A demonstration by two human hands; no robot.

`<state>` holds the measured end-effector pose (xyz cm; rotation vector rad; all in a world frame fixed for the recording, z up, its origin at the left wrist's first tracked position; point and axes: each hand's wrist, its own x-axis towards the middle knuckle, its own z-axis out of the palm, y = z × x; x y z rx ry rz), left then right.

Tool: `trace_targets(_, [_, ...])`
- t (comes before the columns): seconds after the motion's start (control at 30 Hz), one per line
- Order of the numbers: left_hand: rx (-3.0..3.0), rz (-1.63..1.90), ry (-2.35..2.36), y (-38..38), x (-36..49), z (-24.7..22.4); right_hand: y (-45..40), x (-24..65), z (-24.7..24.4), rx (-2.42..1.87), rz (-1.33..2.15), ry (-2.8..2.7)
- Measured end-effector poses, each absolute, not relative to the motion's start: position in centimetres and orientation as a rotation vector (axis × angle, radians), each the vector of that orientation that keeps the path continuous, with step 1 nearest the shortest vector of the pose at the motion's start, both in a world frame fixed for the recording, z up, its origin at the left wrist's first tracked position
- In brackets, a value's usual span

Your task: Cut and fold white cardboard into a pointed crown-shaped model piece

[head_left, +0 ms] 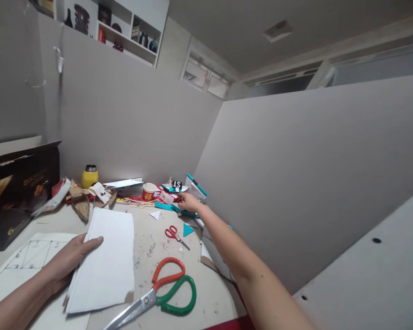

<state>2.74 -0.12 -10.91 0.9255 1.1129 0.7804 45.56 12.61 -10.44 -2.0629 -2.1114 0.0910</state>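
Observation:
My left hand [70,256] grips the left edge of a stack of white cardboard sheets [106,261], thumb on top. My right hand [188,203] is stretched out to the far right of the table. Its fingers are closed at a small red and white piece [168,197], and what they pinch is partly hidden. Just beyond it are a small model boat [175,187] and a white piece with teal edging [195,187]. Large scissors [158,293] with one orange and one green handle lie beside the stack. Smaller red-handled scissors [174,234] lie farther back.
A paper cup [149,192], a yellow jar [90,176] and brown cardboard scraps [80,204] stand along the back. A dark box [24,197] is at the left, near a drawn sheet [34,254]. A teal triangle [187,230] and white triangle [155,215] lie mid-table. Grey panels [141,114] enclose the table.

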Motion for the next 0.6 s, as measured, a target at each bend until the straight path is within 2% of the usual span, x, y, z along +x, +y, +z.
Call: trace_targets(0.6, [0.945,0.771,1.094,0.3,2.6,-11.7,11.2,46.2,-8.9,-1.965,-0.003,-2.059])
